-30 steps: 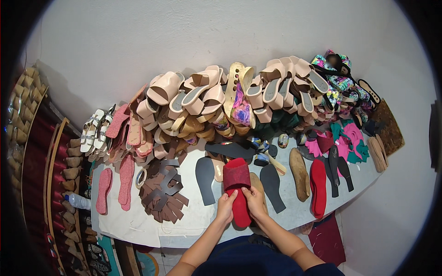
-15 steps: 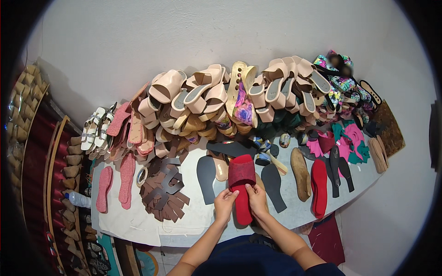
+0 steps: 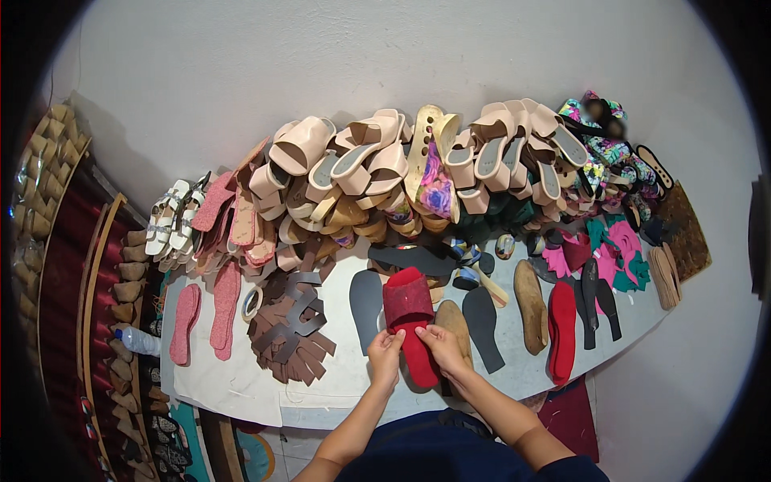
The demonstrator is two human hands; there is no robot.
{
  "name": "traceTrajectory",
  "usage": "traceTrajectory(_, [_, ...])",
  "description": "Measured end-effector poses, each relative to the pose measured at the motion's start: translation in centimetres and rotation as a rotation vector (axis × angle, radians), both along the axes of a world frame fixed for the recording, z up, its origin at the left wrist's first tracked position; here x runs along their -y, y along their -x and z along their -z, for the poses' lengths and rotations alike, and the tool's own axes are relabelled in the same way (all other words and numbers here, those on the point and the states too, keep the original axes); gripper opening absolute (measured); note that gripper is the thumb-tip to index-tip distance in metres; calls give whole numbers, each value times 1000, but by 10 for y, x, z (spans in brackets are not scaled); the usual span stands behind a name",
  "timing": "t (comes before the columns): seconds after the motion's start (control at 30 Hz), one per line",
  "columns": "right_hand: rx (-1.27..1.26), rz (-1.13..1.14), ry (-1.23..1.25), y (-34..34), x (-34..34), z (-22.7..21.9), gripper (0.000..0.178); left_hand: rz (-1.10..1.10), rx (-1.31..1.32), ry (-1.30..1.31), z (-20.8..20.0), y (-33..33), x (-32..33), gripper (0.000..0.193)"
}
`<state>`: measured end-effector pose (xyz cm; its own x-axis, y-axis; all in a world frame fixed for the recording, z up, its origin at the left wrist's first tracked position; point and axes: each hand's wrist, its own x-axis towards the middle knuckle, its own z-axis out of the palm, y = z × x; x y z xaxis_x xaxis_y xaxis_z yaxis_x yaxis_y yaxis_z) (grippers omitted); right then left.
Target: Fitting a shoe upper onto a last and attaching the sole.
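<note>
Between my two hands is a red slide sandal (image 3: 408, 299) with a wide dark-red strap across its front, toe pointing away from me. My left hand (image 3: 387, 358) grips its left edge just below the strap, thumb on the insole. My right hand (image 3: 443, 350) pinches the opposite edge in the same way. Beside the right hand, a wooden shoe last (image 3: 454, 328) lies partly hidden. A black sole (image 3: 483, 328) rests to the right of it, and another black sole (image 3: 366, 305) lies left of the sandal, partly covered.
Beige heeled sandals (image 3: 385, 161) are heaped along the wall. Brown strap pieces (image 3: 287, 337) and pink insoles (image 3: 184, 321) lie on the left of the table (image 3: 241, 394). Red insoles (image 3: 560, 333) and another last (image 3: 531, 309) are at the right. Shelves of lasts (image 3: 124, 293) stand far left.
The sandal has shifted slightly left and tilted, its toe swinging left, with both hands still on it. More of the wooden last now shows beside it.
</note>
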<state>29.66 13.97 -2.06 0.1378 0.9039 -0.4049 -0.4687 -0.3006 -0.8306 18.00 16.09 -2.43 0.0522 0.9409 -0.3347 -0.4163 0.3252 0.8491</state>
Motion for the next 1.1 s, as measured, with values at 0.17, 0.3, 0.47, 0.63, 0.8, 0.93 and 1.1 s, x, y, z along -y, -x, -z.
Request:
traceTrajectory(0.17, [-105, 70, 84, 9, 0, 0, 19, 14, -2, 56, 11, 5, -1, 22])
traceTrajectory(0.3, [-167, 109, 137, 8, 0, 2, 19, 82, -26, 68, 12, 9, 0, 44])
traceTrajectory(0.47, [-73, 202, 158, 15, -6, 8, 18, 222, 30, 28, -11, 7, 9, 62])
traceTrajectory(0.63, [46, 172, 145, 30, -9, 6, 19, 217, -89, -41, -2, 9, 9, 70])
traceTrajectory(0.8, [90, -97, 50, 31, -6, 6, 36, 174, 28, 41, -8, 20, -5, 71])
traceTrajectory(0.93, [606, -313, -179, 32, -4, -4, 45, 198, 63, 23, -12, 32, -15, 50])
traceTrajectory(1.1, [1208, -372, -413, 39, -4, -25, 42, 299, 135, 204, -20, 42, -19, 31])
